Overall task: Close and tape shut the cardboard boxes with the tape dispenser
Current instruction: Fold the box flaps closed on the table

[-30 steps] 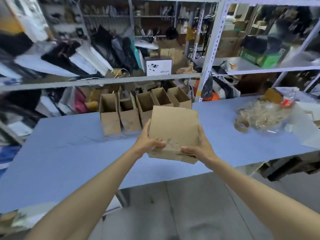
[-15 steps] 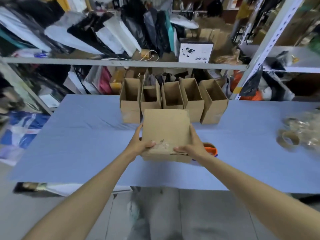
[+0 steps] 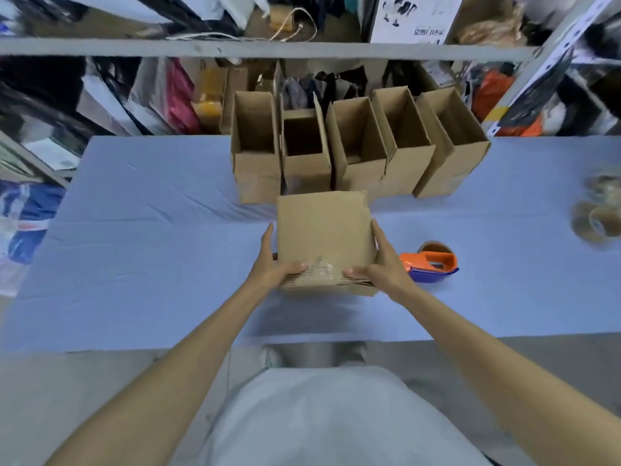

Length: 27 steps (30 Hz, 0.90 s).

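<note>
Head camera faces steeply down, seemingly near table.

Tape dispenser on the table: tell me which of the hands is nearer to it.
Right. The right hand grips the right side of the cardboard box, close beside the tape dispenser. The left hand grips the left side, with the box between it and the dispenser.

- Soft, even light is falling from above, making the blue table bright.
- A faint shadow is lying on the table below the box.
- Wide-angle bending is curving the shelf rail; the edges are smearing, blurring the tape rolls.
</note>
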Each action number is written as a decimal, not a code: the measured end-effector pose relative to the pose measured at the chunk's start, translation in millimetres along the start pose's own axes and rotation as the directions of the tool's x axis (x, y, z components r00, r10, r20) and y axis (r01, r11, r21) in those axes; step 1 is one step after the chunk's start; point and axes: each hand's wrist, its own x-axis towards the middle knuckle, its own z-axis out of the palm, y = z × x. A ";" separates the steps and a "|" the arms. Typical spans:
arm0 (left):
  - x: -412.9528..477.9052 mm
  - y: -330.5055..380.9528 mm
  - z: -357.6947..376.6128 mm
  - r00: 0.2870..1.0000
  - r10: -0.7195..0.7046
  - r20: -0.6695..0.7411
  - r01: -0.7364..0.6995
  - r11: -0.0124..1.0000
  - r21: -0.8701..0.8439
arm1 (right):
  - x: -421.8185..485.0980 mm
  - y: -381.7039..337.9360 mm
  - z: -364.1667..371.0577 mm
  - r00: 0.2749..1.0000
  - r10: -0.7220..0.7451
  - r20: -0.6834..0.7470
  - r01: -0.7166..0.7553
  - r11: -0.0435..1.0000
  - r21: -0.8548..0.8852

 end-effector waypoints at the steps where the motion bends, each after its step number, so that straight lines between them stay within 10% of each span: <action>1: -0.8 -3.2 0.0 1.000 -0.002 -0.007 0.002 1.000 -0.011 | -0.1 -1.0 0.2 1.000 -0.015 0.000 0.015 0.999 -0.031; 6: 4.2 -5.3 -0.5 0.999 -0.024 -0.032 0.019 0.992 -0.125 | 2.8 -15.2 -6.8 0.976 -0.213 0.043 0.217 0.947 -0.238; 13: 30.7 47.6 -10.5 0.883 0.042 -0.467 -0.098 0.990 -0.097 | 5.6 -48.3 -18.2 0.872 -0.424 0.246 0.488 0.703 -0.517; 21: 21.4 64.6 -3.0 0.937 0.148 -0.315 -0.197 0.972 -0.128 | 10.4 -55.7 -14.5 0.728 -0.378 0.572 0.670 0.216 -0.710; 24: 22.5 62.0 -6.4 0.921 0.186 -0.341 -0.151 0.980 0.126 | 17.0 -49.7 -14.1 0.709 -0.521 0.475 0.646 0.210 -0.734; 27: 24.7 61.1 -12.6 0.899 0.225 -0.376 -0.169 0.970 0.177 | 22.5 -40.5 -18.9 0.661 -0.745 0.085 0.571 0.426 -0.702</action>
